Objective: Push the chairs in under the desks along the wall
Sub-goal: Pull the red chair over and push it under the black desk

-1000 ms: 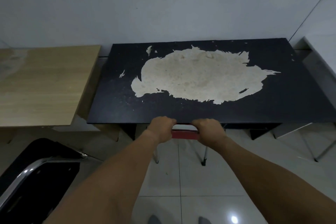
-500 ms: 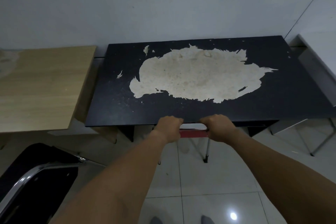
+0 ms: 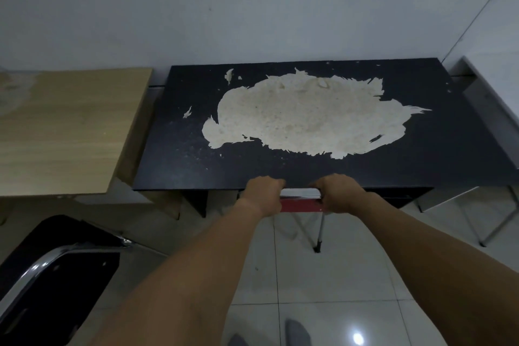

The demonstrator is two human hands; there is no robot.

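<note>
A black desk (image 3: 174, 160) with a large worn pale patch stands against the wall. A red chair (image 3: 300, 204) with a metal frame is almost wholly under it; only the top of its backrest and one leg (image 3: 320, 233) show. My left hand (image 3: 264, 195) and my right hand (image 3: 341, 194) both grip the backrest top, side by side at the desk's front edge. A second chair (image 3: 53, 275), black with a chrome frame, stands at the lower left in front of a light wooden desk (image 3: 64, 132).
A white table (image 3: 494, 109) on thin metal legs (image 3: 494, 230) stands at the right by the corner. The floor is glossy pale tile. My feet (image 3: 297, 333) show at the bottom edge.
Both hands have moved forward with the red chair, which has slid further under the black desk; less of its legs shows now.
</note>
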